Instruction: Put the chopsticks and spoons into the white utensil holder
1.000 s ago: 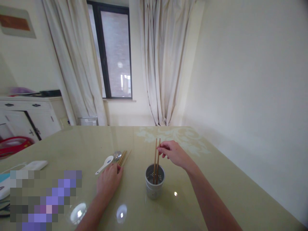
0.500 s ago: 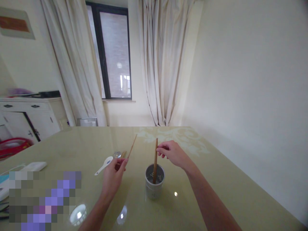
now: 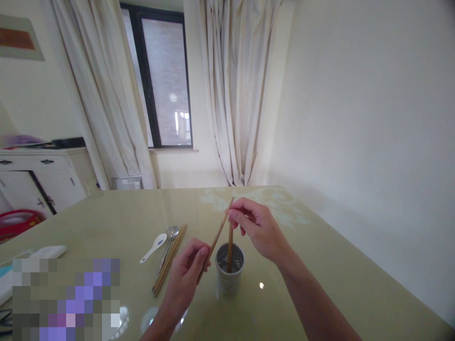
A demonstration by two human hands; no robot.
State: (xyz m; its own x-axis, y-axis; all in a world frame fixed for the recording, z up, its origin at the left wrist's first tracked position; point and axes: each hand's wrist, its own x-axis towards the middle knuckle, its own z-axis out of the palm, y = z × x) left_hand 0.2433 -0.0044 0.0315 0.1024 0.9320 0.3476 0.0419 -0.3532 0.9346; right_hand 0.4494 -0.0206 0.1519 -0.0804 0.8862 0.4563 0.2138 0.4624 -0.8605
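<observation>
Head view: the loose chopstick (image 3: 219, 230) lies within the left grip, lower end close under the thumb, shaft slanting up and away to the right. Its tip reaches the fingertips of the other hand; contact there, from where I stand, I cannot tell for certain. Left hand (image 3: 189, 266): thumb and fingers closed on the stick.

Right hand (image 3: 256, 225): thumb and fingers brought together on the top of the upright chopsticks (image 3: 230, 251), directly below that pinch. These stand close together, almost vertical, lower ends inside the grey holder (image 3: 229, 283); exact count unclear. Holder sits upright under the right grip, just to the right of the left hand, perforations showing inside.

Further out, left of the left hand: a bundle of chopsticks (image 3: 169, 260) lying side by side on the table (image 3: 305, 293), lower ends nearer the person. Next to it, metal spoon (image 3: 173, 232), bowl pointing away, handle along the bundle. Beyond that, farther left, white spoon (image 3: 156, 246), bowl also pointing away, near the metal one.

Well apart from both grips, far left: a white object (image 3: 51, 251) at the table's side, beside a pixelated patch. Past the table, ahead of the hands: window (image 3: 167, 80) between two pale curtains (image 3: 241, 94). White cabinet (image 3: 59, 175) off to the left.
</observation>
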